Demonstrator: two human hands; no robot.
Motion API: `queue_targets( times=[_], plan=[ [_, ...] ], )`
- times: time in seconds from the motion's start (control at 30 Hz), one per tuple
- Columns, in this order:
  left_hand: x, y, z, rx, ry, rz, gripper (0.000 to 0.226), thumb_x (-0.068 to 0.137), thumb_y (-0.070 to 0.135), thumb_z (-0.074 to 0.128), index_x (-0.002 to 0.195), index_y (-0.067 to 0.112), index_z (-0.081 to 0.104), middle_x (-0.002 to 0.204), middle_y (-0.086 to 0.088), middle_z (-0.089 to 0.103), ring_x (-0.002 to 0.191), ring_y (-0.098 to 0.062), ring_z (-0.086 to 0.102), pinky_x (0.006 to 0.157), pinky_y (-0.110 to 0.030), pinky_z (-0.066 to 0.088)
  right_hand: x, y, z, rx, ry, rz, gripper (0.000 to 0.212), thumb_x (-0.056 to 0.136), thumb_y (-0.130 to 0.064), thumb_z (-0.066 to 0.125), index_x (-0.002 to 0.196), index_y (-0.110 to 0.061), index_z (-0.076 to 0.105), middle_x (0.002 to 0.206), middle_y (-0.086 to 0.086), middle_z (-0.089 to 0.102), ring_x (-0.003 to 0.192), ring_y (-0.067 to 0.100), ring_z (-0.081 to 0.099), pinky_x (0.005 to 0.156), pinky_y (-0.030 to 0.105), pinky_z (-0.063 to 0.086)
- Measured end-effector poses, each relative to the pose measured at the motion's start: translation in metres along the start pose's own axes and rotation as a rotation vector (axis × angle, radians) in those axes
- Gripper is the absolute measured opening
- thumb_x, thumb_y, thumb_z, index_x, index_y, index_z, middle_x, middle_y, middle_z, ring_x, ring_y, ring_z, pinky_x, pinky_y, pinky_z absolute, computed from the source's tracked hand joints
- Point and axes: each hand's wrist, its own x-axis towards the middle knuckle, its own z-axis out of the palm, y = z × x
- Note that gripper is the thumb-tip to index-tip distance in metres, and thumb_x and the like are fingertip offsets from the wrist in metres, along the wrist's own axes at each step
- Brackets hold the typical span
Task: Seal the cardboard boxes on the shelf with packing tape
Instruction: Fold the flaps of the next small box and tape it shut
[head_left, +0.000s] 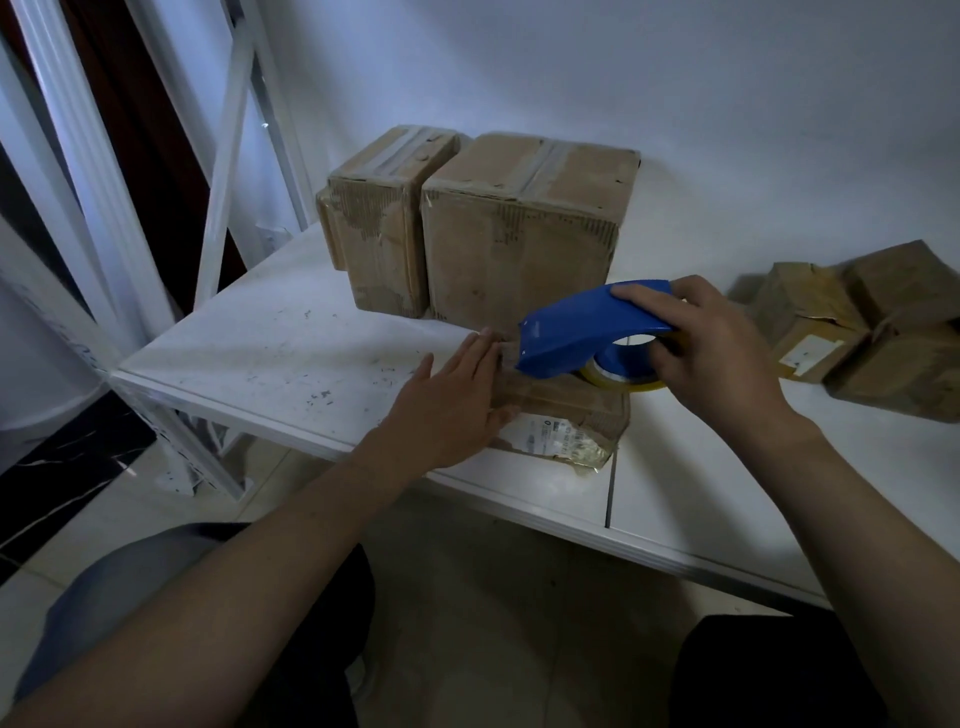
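Left hand: lying flat with the fingers straight and together, holding nothing; the palm is pressing on the left end of the low box, and the fingertips are reaching just beside the dispenser's front edge.
Right hand: gripping the blue tape dispenser, with the fingers curling over its top and the thumb tucking in by the roll.
Tape dispenser: sitting tilted above the low box, its front edge pointing down and left to the box top.
Tape roll: yellowish, sitting inside the dispenser and hanging over the far right part of the low box.
Low box: lying near the front edge of the shelf, showing a white printed label on its near side and crumpled clear tape at its near right corner.
Tall boxes: a narrower one and a wider one are standing side by side at the back of the shelf, touching, each carrying tape strips across the top and torn patches on the front.
Box pile: several smaller boxes are lying together at the right, well apart from the low box, and are too blurred to count.
Shelf: white and scuffed with dark marks, showing a seam just right of the low box.
Frame: white metal uprights and a slanting brace are standing at the left.
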Motion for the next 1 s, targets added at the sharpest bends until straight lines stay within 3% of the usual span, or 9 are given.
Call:
queue_targets(
  times=[0.1, 0.4, 0.6, 0.83, 1.0],
  plan=[
    [0.001, -0.003, 0.001, 0.032, 0.000, 0.000, 0.075, 0.102, 0.056, 0.027, 0.159, 0.012, 0.007, 0.168, -0.001, 0.000, 0.154, -0.016, 0.003, 0.120, -0.054, 0.023, -0.008, 0.013, -0.015, -0.036, 0.022, -0.020, 0.072, 0.081, 0.001, 0.064, 0.142, -0.037, 0.052, 0.119, 0.005, 0.052, 0.096, 0.024, 0.052, 0.071, 0.034, 0.046],
    [0.006, 0.013, -0.007, 0.059, -0.085, -0.066, 0.088, 0.095, 0.069, 0.024, 0.159, 0.012, 0.001, 0.168, 0.000, -0.006, 0.154, -0.016, -0.004, 0.122, -0.056, 0.014, -0.044, 0.061, -0.020, 0.020, -0.013, 0.113, 0.075, 0.082, 0.003, 0.061, 0.143, -0.039, 0.049, 0.125, 0.007, 0.050, 0.099, 0.029, 0.053, 0.074, 0.042, 0.052],
    [0.013, 0.026, -0.002, 0.179, -0.023, -0.098, 0.105, 0.084, 0.082, 0.013, 0.158, 0.007, 0.008, 0.167, -0.009, 0.006, 0.154, -0.023, 0.004, 0.123, -0.053, 0.007, -0.049, 0.064, -0.016, 0.030, 0.012, 0.116, 0.073, 0.082, 0.004, 0.060, 0.144, -0.035, 0.051, 0.121, 0.006, 0.049, 0.095, 0.020, 0.048, 0.072, 0.032, 0.043],
    [0.035, 0.064, 0.001, 0.131, -0.084, 0.046, 0.105, 0.087, 0.080, 0.018, 0.158, 0.006, 0.002, 0.167, -0.011, -0.005, 0.154, -0.021, -0.002, 0.125, -0.042, 0.001, -0.051, 0.064, -0.015, 0.064, 0.022, 0.114, 0.074, 0.082, 0.005, 0.061, 0.144, -0.035, 0.051, 0.121, 0.005, 0.047, 0.098, 0.023, 0.050, 0.074, 0.037, 0.050],
    [0.037, 0.063, 0.003, 0.107, -0.088, 0.045, 0.103, 0.088, 0.079, 0.019, 0.158, 0.006, 0.000, 0.167, -0.009, -0.008, 0.154, -0.019, -0.005, 0.125, -0.041, 0.001, -0.052, 0.065, -0.017, 0.089, 0.010, 0.127, 0.074, 0.083, 0.004, 0.059, 0.144, -0.036, 0.050, 0.119, 0.003, 0.047, 0.098, 0.022, 0.049, 0.076, 0.042, 0.052]
  ],
)
